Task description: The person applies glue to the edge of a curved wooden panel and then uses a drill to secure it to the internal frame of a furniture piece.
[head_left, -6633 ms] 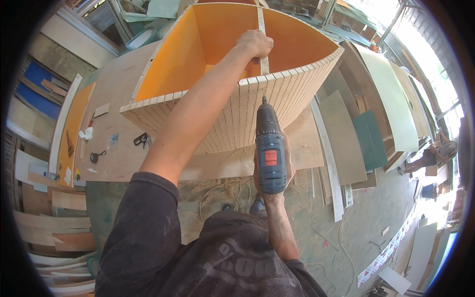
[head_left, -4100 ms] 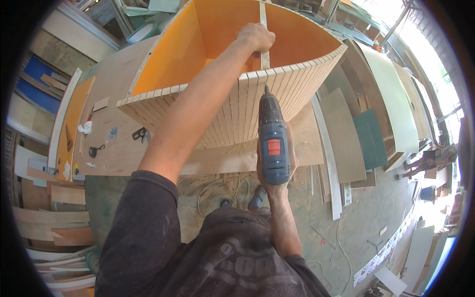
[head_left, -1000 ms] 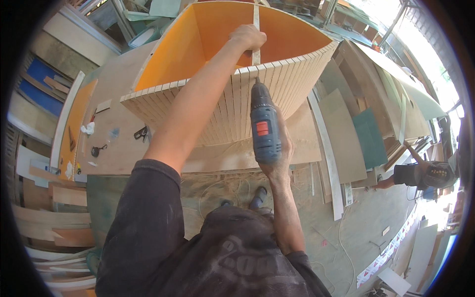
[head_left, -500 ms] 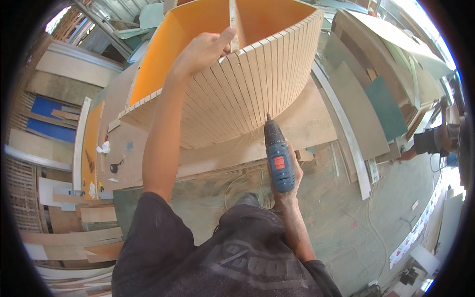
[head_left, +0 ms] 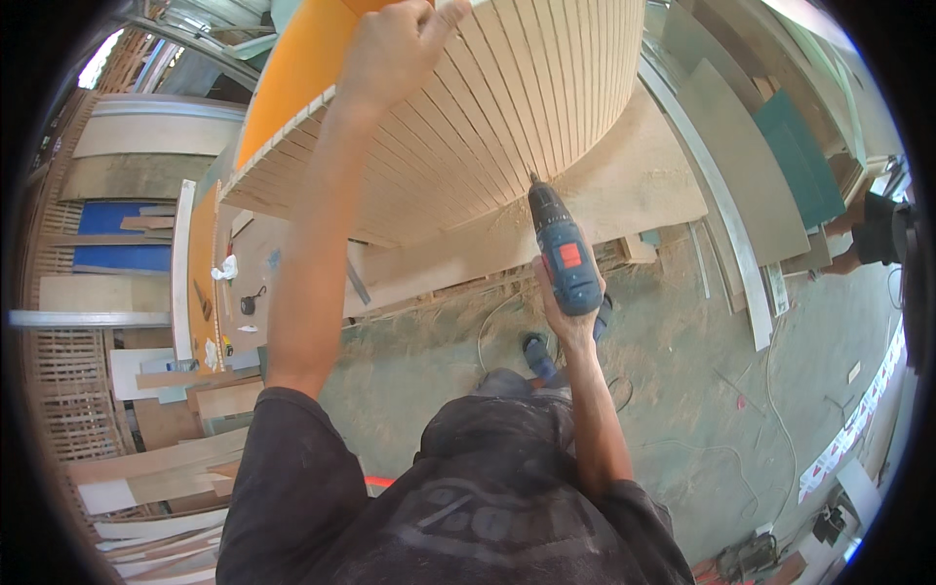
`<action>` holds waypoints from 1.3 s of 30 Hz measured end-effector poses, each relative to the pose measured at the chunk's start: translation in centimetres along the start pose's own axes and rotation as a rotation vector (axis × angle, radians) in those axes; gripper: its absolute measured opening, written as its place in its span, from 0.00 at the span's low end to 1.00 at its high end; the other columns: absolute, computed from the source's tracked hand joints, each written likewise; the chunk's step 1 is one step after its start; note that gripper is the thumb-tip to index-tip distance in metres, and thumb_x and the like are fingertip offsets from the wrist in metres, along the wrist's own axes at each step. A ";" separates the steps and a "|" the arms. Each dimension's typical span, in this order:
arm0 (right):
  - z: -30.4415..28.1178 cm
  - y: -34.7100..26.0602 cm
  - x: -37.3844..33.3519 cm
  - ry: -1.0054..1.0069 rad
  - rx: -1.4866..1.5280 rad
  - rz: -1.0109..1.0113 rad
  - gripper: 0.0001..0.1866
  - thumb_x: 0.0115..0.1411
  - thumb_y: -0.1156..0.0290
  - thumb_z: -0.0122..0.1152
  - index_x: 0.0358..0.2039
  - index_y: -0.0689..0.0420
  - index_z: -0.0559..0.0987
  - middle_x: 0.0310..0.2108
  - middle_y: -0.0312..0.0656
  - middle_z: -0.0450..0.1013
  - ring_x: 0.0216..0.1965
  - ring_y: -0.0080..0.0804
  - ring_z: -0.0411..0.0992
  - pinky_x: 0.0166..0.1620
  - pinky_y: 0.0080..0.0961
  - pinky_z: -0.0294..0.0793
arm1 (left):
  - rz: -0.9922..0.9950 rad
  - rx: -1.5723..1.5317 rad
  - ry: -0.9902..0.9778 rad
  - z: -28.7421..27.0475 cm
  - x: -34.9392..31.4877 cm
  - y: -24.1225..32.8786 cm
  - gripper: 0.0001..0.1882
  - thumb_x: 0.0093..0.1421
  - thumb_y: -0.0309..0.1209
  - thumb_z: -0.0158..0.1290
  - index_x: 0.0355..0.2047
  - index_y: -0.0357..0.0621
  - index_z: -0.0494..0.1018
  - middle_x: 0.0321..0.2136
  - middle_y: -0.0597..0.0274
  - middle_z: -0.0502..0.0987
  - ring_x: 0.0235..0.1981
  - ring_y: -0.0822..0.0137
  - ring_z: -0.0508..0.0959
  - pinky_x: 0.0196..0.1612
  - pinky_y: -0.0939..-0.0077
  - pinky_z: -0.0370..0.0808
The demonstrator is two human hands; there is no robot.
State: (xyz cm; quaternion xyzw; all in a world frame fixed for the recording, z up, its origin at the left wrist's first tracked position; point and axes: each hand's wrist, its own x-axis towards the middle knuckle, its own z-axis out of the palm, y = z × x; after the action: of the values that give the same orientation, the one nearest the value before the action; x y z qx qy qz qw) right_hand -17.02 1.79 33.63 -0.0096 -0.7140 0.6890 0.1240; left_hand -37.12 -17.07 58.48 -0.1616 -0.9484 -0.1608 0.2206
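Observation:
A curved wooden cabinet-like piece (head_left: 458, 136) with close parallel grooves on its outer face stands tilted on a wooden board (head_left: 653, 185). Its inside wall (head_left: 302, 63) is orange. My left hand (head_left: 395, 58) is closed over its upper edge, the fingers partly hidden behind the rim. In my right hand (head_left: 565, 320) is a blue-grey cordless drill (head_left: 564, 244) with a red patch on top. The bit points away from me and meets the lower part of the grooved face; whether it has entered the wood I cannot tell.
Sheets and offcuts (head_left: 741, 156) lean at the right, beside a long pale strip (head_left: 707, 205). A tape measure (head_left: 251, 300) and white scraps lie on the left. Stacked boards (head_left: 161, 458) fill the lower left. Cords cross the dusty floor (head_left: 702, 419). Another person's arm (head_left: 846, 255) shows at far right.
The view has shifted, so the wooden piece sits higher and my feet show. The drill has tilted a little and still points at the lower grooved face. My left hand keeps its hold.

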 end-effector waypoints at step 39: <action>7.9 4.4 1.9 0.183 0.343 0.119 0.04 0.60 0.73 0.67 0.32 0.57 0.78 0.27 0.30 0.73 0.29 0.20 0.71 0.35 0.22 0.71 | -0.224 -0.296 -0.291 -2.5 -0.5 -0.3 0.36 0.68 0.63 0.48 0.39 0.36 0.83 0.31 0.58 0.83 0.37 0.69 0.81 0.46 0.74 0.75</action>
State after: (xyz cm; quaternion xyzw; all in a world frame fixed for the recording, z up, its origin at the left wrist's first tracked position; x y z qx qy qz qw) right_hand -21.05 -5.41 29.44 -0.0929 -0.5701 0.8029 0.1473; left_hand -35.90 -18.45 60.31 -0.1075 -0.9483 -0.2964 0.0362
